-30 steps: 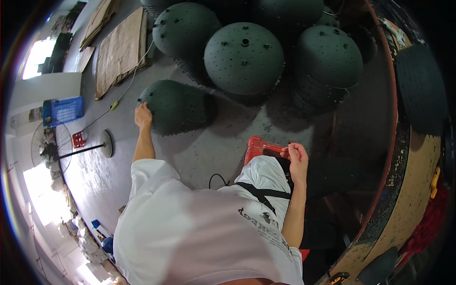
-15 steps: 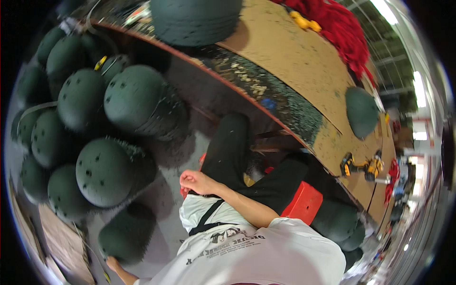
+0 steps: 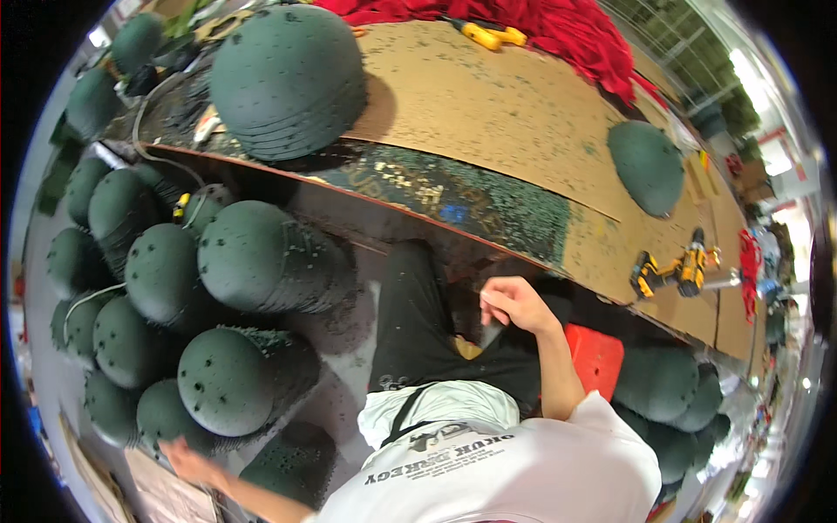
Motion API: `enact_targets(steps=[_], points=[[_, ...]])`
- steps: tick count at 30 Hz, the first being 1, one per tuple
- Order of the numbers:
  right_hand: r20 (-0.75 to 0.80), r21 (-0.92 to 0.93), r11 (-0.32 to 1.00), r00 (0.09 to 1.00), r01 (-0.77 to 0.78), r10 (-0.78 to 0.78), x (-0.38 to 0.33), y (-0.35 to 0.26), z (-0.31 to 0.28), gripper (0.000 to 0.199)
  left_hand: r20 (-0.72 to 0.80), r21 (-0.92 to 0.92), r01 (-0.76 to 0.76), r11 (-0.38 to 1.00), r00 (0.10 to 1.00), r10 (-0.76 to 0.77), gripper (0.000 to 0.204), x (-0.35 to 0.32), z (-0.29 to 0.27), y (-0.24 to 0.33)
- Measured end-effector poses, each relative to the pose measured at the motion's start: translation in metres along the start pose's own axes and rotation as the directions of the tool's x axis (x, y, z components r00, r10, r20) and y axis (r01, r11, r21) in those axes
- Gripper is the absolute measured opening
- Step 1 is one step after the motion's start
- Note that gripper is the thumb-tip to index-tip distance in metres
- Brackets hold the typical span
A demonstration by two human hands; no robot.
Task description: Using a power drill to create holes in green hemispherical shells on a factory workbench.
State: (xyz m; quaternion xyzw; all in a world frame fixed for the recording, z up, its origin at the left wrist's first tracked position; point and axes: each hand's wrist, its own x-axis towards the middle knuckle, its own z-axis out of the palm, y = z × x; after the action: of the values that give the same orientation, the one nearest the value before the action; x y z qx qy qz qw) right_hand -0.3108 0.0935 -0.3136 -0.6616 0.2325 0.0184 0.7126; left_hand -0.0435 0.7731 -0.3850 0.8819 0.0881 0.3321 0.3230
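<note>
My left hand is stretched out low on the left, smeared by motion, with its fingers apart and nothing visible in it. It is beside a stack of dark green helmet shells with small holes, lying on its side among several similar stacks. Closer to my body lies another dark green stack, partly behind my left forearm. My right hand is raised above my lap, its fingers curled in and the thumb against them. No object shows in it. On the bench, a tall nested stack of shells stands upright at the left.
The bench is covered with cardboard and dark green scraps. A single shell, yellow-black power drills, a yellow tool and red cloth lie on it. A red stool and more shells are at my right.
My view has swung, showing more of the bench. My right hand has gone from my left thigh to above my lap, to the right. My left hand has left the nearest stack.
</note>
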Motion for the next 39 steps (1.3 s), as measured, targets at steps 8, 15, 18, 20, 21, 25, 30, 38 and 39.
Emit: enact_targets(steps=[8, 15, 18, 20, 21, 25, 30, 38, 39], points=[[-0.386, 0.01, 0.999, 0.921, -0.042, 0.042, -0.075, 0.1, 0.012, 0.018, 0.218, -0.776, -0.263, 0.573, 0.741, 0.636, 0.022, 0.122, 0.195, 0.437], [-0.746, 0.338, 0.922, 0.652, 0.189, 0.139, -0.148, 0.146, 0.028, 0.015, 0.362, -0.299, -0.756, 0.583, 0.476, 0.802, 0.04, 0.192, 0.367, 0.604], [-0.802, 0.369, 0.899, 0.569, 0.237, 0.179, -0.161, 0.147, 0.041, 0.016, 0.421, -0.301, -0.738, 0.604, 0.466, 0.779, 0.039, 0.198, 0.394, 0.61], [-0.826, 0.406, 0.898, 0.49, 0.171, 0.28, -0.178, 0.149, 0.049, 0.017, 0.4, -0.32, -0.716, 0.621, 0.492, 0.773, 0.038, 0.197, 0.406, 0.616], [-0.834, 0.427, 0.887, 0.456, 0.177, 0.31, -0.185, 0.147, 0.054, 0.017, 0.392, -0.24, -0.701, 0.671, 0.562, 0.728, 0.037, 0.195, 0.406, 0.617], [-0.813, 0.511, 0.835, 0.431, 0.204, 0.393, -0.218, 0.147, 0.063, 0.018, 0.37, -0.204, -0.762, 0.614, 0.521, 0.769, 0.039, 0.201, 0.403, 0.616], [-0.732, 0.58, 0.813, 0.468, 0.048, 0.495, -0.242, 0.128, 0.067, 0.024, 0.378, -0.099, -0.825, 0.557, 0.486, 0.788, 0.039, 0.208, 0.429, 0.615], [-0.735, 0.596, 0.8, 0.444, 0.063, 0.512, -0.258, 0.159, 0.03, 0.026, 0.122, -0.132, -0.966, 0.221, 0.205, 0.971, 0.032, 0.241, 0.322, 0.723], [-0.803, 0.516, 0.847, 0.416, 0.13, 0.426, -0.26, 0.161, 0.018, 0.024, 0.102, -0.111, -0.972, 0.209, 0.198, 0.975, 0.032, 0.223, 0.3, 0.742]])
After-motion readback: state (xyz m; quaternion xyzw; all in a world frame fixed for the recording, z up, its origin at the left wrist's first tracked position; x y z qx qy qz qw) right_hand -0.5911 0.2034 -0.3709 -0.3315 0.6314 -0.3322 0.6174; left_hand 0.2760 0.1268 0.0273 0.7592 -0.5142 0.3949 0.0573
